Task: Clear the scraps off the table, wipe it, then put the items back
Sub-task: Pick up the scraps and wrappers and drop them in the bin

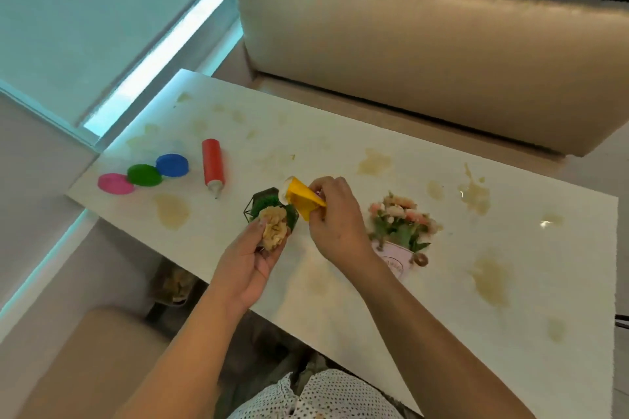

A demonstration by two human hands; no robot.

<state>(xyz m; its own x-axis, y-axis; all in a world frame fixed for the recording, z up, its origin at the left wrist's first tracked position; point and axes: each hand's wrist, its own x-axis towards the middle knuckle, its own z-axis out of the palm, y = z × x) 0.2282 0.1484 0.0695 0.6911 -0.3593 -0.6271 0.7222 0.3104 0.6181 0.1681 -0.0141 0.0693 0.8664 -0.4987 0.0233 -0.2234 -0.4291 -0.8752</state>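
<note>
Left grip (252, 258): nearest us, fingers curled round a crumpled tan paper wad (273, 228).
Right grip (335, 218): just beyond and to the right of the left grip, pinching a yellow squeeze bottle (304, 202) that is tilted with its white cap pointing away to the left.
Planter (269, 206): dark-framed with green filling, directly behind the wad; we cannot tell if they touch.
Step, as we judge it: gathering scraps. We would keep the wad squeezed so no crumbs drop, and turn the cap upward against drips.
Flower pot (391, 262): pink, just right of the right grip; its round print is too blurred to read.
Tabletop (340, 133): tan stains (172, 211) lie all around both grips, unwiped.
Red squeeze bottle (212, 163): lying down beyond and left of the left grip, no label visible.
Coloured discs (144, 175): pink, green and blue, farthest left, unmarked.
</note>
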